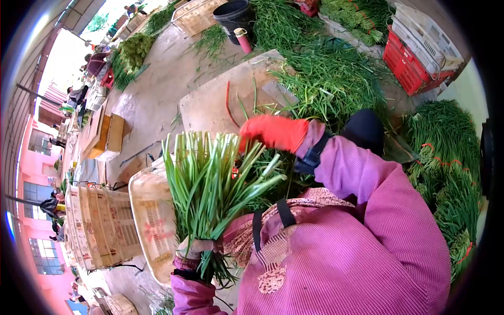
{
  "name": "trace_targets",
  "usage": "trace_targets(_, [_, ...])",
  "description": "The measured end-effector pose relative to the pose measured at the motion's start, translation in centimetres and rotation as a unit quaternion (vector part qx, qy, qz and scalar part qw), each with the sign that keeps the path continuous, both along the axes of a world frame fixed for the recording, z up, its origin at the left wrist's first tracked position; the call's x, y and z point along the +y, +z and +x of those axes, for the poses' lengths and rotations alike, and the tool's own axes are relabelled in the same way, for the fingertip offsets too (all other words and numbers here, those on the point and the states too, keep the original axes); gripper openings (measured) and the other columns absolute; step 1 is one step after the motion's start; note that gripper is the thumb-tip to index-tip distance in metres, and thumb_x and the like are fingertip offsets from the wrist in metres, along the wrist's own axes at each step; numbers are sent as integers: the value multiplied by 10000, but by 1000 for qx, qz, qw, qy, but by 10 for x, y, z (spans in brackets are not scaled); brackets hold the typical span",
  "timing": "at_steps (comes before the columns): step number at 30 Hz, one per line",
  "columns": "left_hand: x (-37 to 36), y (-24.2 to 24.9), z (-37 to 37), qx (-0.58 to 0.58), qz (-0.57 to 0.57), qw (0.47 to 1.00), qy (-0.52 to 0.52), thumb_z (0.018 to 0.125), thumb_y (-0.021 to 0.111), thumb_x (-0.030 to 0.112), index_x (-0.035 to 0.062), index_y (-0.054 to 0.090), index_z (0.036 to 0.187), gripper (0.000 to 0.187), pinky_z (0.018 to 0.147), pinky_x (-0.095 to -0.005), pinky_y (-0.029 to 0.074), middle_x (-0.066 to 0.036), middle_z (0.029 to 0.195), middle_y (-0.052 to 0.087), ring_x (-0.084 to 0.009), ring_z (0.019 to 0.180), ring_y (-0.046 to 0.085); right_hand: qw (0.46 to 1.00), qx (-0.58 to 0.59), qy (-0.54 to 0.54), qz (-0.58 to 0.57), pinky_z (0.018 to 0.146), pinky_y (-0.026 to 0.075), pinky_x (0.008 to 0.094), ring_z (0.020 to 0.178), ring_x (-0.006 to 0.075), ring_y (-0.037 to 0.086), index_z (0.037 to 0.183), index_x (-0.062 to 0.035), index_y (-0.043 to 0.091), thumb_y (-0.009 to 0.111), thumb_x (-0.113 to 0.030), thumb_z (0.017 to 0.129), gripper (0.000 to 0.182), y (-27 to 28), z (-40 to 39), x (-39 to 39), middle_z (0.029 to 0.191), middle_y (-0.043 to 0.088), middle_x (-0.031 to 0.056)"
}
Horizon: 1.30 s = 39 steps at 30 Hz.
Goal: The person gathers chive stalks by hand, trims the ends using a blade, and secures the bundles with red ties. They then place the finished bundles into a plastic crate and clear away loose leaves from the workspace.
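A thick bunch of green leafy stalks, which look like garlic chives [207, 184], stands with its pale cut ends up. My left hand [198, 247] is wrapped round its lower part, and leaf tips hang out below the fist. My right hand [273, 132], in a red glove and slightly blurred, is beside the cut ends with its fingers closed. A thin red strip [228, 102] sticks out from those fingers over the board. The fingertips are partly hidden behind the stalks.
A board [210, 100] with a flat metal blade [280, 93] lies ahead beside loose greens [336, 79]. Tied bunches [446, 178] are piled at the right. Around stand a pale crate [152, 210], red crates [404, 63], a black bucket [233, 18] and a pink bottle [242, 40]. People work farther off.
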<state>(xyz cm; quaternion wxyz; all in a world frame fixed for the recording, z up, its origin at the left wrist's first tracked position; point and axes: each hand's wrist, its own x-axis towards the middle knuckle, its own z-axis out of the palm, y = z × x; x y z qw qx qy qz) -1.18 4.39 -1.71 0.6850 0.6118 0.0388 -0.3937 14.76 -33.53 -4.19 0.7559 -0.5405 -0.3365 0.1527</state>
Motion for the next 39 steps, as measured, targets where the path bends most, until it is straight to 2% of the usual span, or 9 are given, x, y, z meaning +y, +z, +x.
trace_targets(1, [1, 1, 2, -2, -9, 1000, 1, 647, 806, 195, -27, 542, 1197, 649, 608, -387, 545, -106, 724, 598, -206, 597, 585, 950, 284, 29, 128, 884, 515, 322, 1021, 175, 633, 1048, -12, 659, 587, -139, 932, 186, 6, 1, -8, 1103, 668, 67])
trace_targets(6, [5, 0, 6, 9, -105, 994, 36, 678, 783, 143, -18, 583, 1063, 462, 612, -380, 553, -96, 739, 592, -204, 598, 585, 898, -24, -304, -316, 881, 516, 341, 1055, 213, 630, 1110, -29, 625, 561, -218, 950, 256, 5, 26, -97, 1100, 660, 122])
trace_targets(8, [8, -7, 14, -2, -115, 992, 43, 681, 780, 159, -20, 580, 1068, 471, 603, -380, 552, -93, 727, 586, -204, 585, 578, 663, -74, -382, -640, 825, 528, 328, 1014, 213, 652, 1151, -30, 604, 549, -277, 962, 316, 33, -12, -86, 1104, 665, 145])
trace_targets(10, [16, -18, 21, 4, -153, 988, 16, 676, 781, 170, -23, 571, 1084, 498, 583, -376, 546, -94, 714, 586, -198, 576, 574, 936, 129, -174, -278, 781, 541, 318, 922, 213, 686, 1152, -29, 605, 542, -380, 966, 402, 22, -28, -70, 1066, 685, 163])
trace_targets(11, [9, -9, 20, 5, -149, 989, 14, 676, 781, 170, -23, 571, 1084, 498, 583, -376, 546, -94, 714, 586, -198, 576, 574, 951, 221, -83, -199, 755, 555, 316, 809, 219, 705, 1162, -8, 600, 528, -498, 953, 537, 36, -43, -54, 996, 701, 184])
trace_targets(15, [-6, 1, 21, 12, -134, 988, 78, 678, 781, 162, -19, 568, 1081, 491, 577, -375, 539, -93, 711, 588, -186, 567, 570, 941, 318, 35, -108, 766, 570, 330, 798, 253, 709, 1126, 61, 604, 503, -659, 890, 765, 47, -68, 4, 957, 702, 205])
trace_targets(22, [-13, 9, 22, -43, -76, 996, 22, 685, 769, 201, -10, 606, 904, 345, 552, -374, 503, -94, 714, 582, -200, 564, 553, 927, 373, -39, 7, 705, 572, 288, 756, 213, 694, 984, 9, 637, 651, -256, 904, 278, 24, -75, 40, 889, 706, 145])
trace_targets(32, [-17, 9, 22, -1, -104, 993, 48, 696, 819, 189, -23, 599, 999, 430, 637, -438, 565, -110, 784, 606, -217, 616, 593, 944, 267, -113, 154, 733, 540, 303, 792, 184, 665, 957, 19, 641, 567, -101, 928, 144, 11, -78, 40, 867, 654, 88])
trace_targets(39, [5, -8, 14, -22, -78, 996, 44, 683, 785, 220, -33, 572, 1028, 478, 555, -364, 529, -88, 709, 572, -191, 570, 560, 883, 47, -446, -142, 712, 539, 282, 763, 171, 693, 959, 11, 659, 571, -335, 971, 357, 0, -46, -32, 849, 705, 117])
